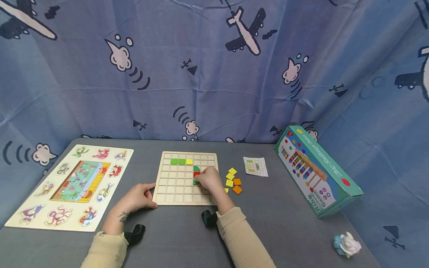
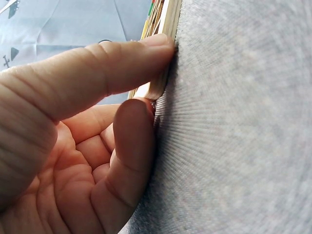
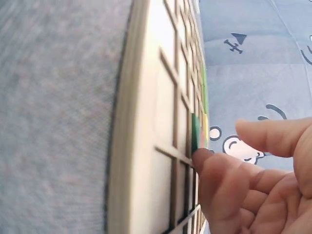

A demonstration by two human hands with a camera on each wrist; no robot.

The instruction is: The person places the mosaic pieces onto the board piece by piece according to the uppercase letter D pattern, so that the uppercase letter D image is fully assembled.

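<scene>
A wooden grid board (image 1: 167,188) lies flat on the table. Near its top row sit two green square tiles (image 1: 178,161) and a yellow tile (image 1: 189,162); right of centre, a red tile (image 1: 196,174) sits between two dark green pieces with curved edges (image 1: 196,168). My left hand (image 1: 139,197) holds the board's left edge near the front corner, thumb and index finger at the wood (image 2: 168,44). My right hand (image 1: 211,179) touches the lower dark green tile (image 3: 195,131) with a fingertip; its thumb is apart from the fingers. The hand partly hides that tile.
Several loose yellow tiles (image 1: 229,176) and orange tiles (image 1: 237,190) lie right of the board, beside a printed pattern card (image 1: 256,166). A sea-animal puzzle board (image 1: 77,219) lies at left. A green game box (image 1: 318,175) and a small figurine (image 1: 348,244) stand at right.
</scene>
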